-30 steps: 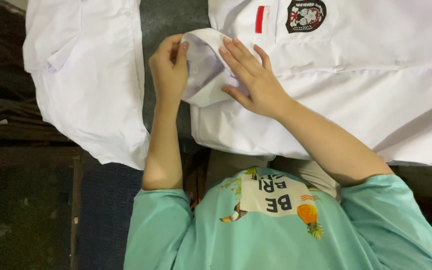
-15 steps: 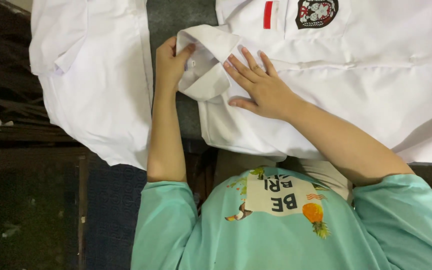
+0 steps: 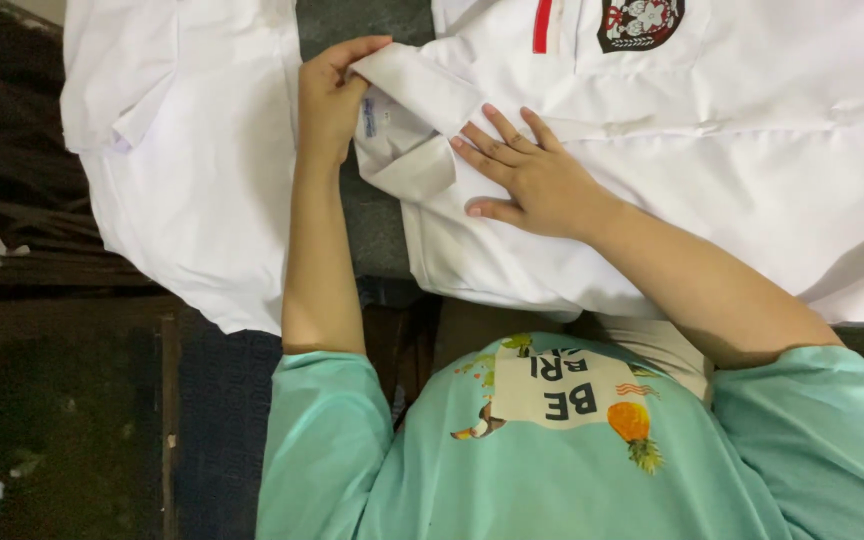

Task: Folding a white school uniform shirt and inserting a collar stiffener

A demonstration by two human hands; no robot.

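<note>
Two hands on white shirt (image 3: 712, 150) (collar (image 3: 422, 90) pinched), left hand (image 3: 330, 95), right hand (image 3: 527, 175)

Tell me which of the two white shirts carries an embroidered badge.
The white shirt on the right, under both hands: a dark round badge and red stripe on it. The left white shirt is plain.

A small white tag with blue print (image 3: 369, 117) sits inside the shirt collar. A round badge (image 3: 640, 20) and red strip (image 3: 543, 25) mark the chest.
</note>
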